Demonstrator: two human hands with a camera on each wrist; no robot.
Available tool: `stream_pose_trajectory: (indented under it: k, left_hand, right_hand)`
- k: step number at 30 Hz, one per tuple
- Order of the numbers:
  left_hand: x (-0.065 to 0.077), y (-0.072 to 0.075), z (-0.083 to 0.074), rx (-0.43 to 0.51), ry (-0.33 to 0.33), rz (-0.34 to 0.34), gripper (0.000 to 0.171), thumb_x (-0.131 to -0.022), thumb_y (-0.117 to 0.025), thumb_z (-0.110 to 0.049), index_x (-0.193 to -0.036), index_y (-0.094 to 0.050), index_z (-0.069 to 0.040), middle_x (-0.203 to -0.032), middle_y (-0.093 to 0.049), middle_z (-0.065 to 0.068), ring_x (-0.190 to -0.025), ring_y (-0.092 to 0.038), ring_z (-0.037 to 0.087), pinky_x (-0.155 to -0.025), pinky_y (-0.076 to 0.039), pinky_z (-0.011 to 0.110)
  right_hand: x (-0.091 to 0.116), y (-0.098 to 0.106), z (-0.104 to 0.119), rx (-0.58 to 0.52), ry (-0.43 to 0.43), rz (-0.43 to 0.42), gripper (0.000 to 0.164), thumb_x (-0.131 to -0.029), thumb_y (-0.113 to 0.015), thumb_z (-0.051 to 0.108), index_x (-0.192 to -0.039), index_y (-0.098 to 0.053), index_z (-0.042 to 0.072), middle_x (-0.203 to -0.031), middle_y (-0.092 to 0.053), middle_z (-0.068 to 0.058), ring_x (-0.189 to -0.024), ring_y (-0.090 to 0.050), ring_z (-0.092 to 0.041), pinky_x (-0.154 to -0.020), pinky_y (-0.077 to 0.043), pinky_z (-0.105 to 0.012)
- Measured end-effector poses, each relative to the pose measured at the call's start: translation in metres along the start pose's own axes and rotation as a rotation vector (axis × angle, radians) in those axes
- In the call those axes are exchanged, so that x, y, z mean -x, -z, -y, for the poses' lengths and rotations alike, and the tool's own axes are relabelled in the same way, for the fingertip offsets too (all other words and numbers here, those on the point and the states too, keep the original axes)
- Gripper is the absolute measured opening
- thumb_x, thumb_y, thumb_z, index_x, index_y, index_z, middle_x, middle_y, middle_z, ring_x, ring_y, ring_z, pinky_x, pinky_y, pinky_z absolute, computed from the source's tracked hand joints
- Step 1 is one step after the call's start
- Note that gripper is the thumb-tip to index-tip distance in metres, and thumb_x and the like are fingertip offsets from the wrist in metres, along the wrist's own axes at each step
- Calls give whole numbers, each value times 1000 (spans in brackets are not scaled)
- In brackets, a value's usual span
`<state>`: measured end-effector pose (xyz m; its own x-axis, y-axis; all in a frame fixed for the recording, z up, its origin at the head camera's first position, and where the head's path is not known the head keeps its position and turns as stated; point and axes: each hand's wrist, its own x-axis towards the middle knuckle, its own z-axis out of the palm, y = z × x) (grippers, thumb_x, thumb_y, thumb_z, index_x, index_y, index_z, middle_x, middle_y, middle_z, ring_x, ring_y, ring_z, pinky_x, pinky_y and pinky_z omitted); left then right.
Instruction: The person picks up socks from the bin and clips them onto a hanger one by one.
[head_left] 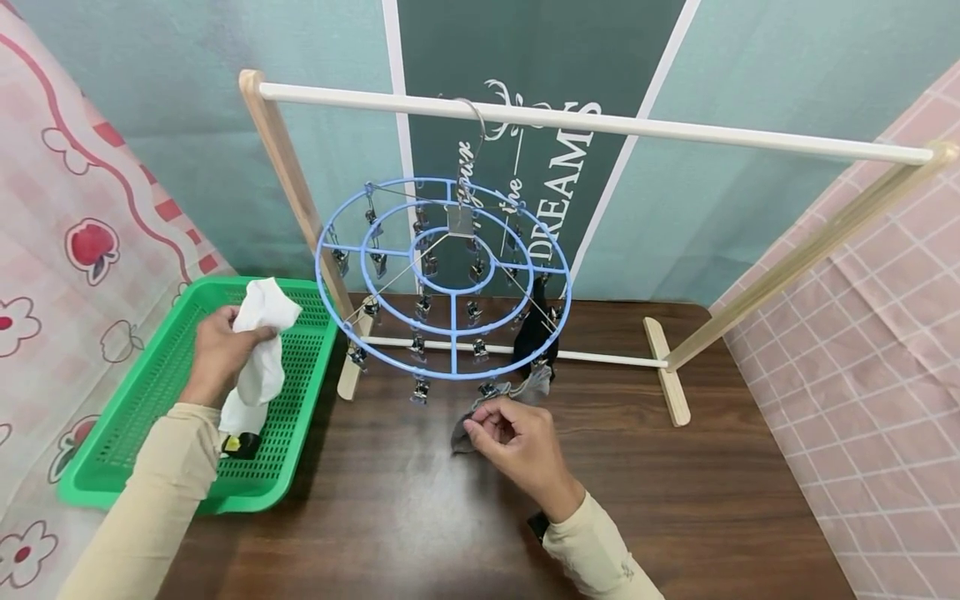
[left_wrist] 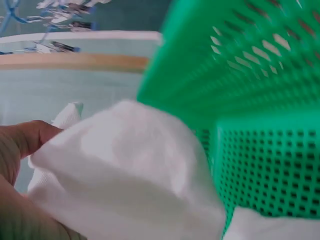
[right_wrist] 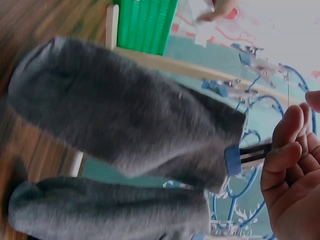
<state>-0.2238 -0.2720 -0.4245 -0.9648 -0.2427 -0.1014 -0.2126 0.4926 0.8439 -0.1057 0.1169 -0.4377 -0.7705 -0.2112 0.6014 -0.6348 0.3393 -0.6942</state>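
Observation:
My left hand (head_left: 221, 346) grips a white sock (head_left: 266, 308) over the green basket (head_left: 172, 321). In the left wrist view this sock (left_wrist: 130, 165) bulges out in front of the thumb. Another white piece (head_left: 243, 417) lies below it in the basket, beside a small black and yellow patch. My right hand (head_left: 521, 437) is just under the near rim of the blue round clip hanger (head_left: 453, 333), its fingers loosely curled and seemingly holding nothing. Close to those fingers, a blue-tipped clip (right_wrist: 245, 157) holds a dark grey sock (right_wrist: 125, 110). A second grey sock (right_wrist: 110, 207) hangs alongside.
The hanger hooks onto the white bar (head_left: 600, 125) of a wooden stand (head_left: 285, 167). Bare clips (head_left: 420, 390) dangle from its rings. A black sock (head_left: 528, 337) hangs at the right rim. The stand's right foot (head_left: 666, 371) rests on the brown table (head_left: 720, 500).

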Motion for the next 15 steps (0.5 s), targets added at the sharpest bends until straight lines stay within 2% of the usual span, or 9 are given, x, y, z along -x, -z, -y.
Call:
stream_pose_trajectory:
  k: [3,7,11,15]
  left_hand:
    - [4,1,-5,118,38,3,38,-87,-68,-12,-120,-54,2,-106,-59,7,-75,-56,5,-62,-49,20]
    - [13,3,-13,364,76,25,22,-84,-75,-10,-100,-61,-11,-77,-62,-12,-65,-60,4,-57,-51,21]
    - [24,3,-21,544,62,62,20,-81,-79,-15,-93,-64,-17,-70,-66,-8,-58,-62,7,-51,-50,23]
    - [33,2,-28,676,16,104,9,-86,-75,-17,-89,-67,-16,-66,-66,-3,-51,-61,9,-45,-49,24]
  right_hand:
    - [-1,-6,2,-31,6,18,16,-76,-75,-4,-89,-67,2,-70,-65,-3,-55,-55,-6,-47,-44,-16]
    - [-1,-14,4,-51,-18,25,27,-77,-74,-7,-102,-65,-3,-83,-69,-10,-58,-58,-9,-47,-44,-16]
    - [-3,-21,9,-106,-119,54,43,-79,-74,-5,-119,-60,-5,-105,-70,-13,-65,-64,-11,-49,-48,-20]
    - [-8,-29,14,-160,-228,98,52,-84,-74,5,-131,-55,-1,-120,-65,-5,-71,-66,-9,-52,-51,-24]
